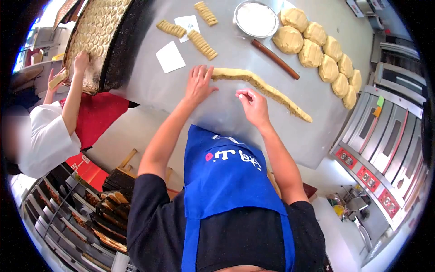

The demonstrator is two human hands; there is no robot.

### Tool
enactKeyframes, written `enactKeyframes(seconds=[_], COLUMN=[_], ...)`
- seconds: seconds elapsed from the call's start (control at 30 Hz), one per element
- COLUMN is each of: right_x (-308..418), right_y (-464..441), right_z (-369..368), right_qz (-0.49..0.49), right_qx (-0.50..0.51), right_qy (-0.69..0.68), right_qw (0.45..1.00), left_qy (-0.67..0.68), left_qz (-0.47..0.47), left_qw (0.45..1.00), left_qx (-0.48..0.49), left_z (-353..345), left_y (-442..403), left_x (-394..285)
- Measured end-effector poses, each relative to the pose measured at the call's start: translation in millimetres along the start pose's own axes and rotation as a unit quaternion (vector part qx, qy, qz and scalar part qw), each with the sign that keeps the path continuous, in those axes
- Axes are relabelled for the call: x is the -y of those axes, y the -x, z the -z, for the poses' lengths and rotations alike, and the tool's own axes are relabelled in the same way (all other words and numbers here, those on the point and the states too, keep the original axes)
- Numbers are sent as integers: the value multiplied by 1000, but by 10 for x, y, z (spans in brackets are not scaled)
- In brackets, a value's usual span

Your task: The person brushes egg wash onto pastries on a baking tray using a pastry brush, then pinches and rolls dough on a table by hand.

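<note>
A long roll of pale dough with a brown filling showing along its near side (260,85) lies across the metal table. My left hand (199,85) rests at the roll's left end, its fingers stretched out and the thumb apart. Just on the near side of the roll, apart from it, my right hand (253,106) is closed with thumb and fingertips pinched together. Whatever is between those fingertips, if anything, is too small to tell. A brown wooden rolling pin (275,59) lies beyond the roll. Two white scraper cards (171,57) are on the table to the left.
Cut dough rows (202,45) lie near the cards. A bowl of white powder (256,18) and several dough balls (311,53) stand at the back right. At left, a co-worker's hand (81,61) reaches over a tray of dough pieces (97,34). Ovens (385,131) stand right.
</note>
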State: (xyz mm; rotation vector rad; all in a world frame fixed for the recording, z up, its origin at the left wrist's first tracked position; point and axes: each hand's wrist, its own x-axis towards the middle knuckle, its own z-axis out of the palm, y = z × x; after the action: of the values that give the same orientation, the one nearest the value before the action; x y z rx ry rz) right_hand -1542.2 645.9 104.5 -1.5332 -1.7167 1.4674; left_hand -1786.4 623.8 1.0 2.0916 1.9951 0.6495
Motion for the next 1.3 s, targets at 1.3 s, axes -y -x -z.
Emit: enactKeyframes(seconds=[1.3], right_x=[-851], right_y=[-715], right_z=[160], right_qz=[22], right_qx=[236], right_qy=[433], right_qw=[870], left_qy=[50], left_qz=[-111], left_qw=[936], left_qx=[330], left_z=[-169], left_y=[-174], left_x=[-2])
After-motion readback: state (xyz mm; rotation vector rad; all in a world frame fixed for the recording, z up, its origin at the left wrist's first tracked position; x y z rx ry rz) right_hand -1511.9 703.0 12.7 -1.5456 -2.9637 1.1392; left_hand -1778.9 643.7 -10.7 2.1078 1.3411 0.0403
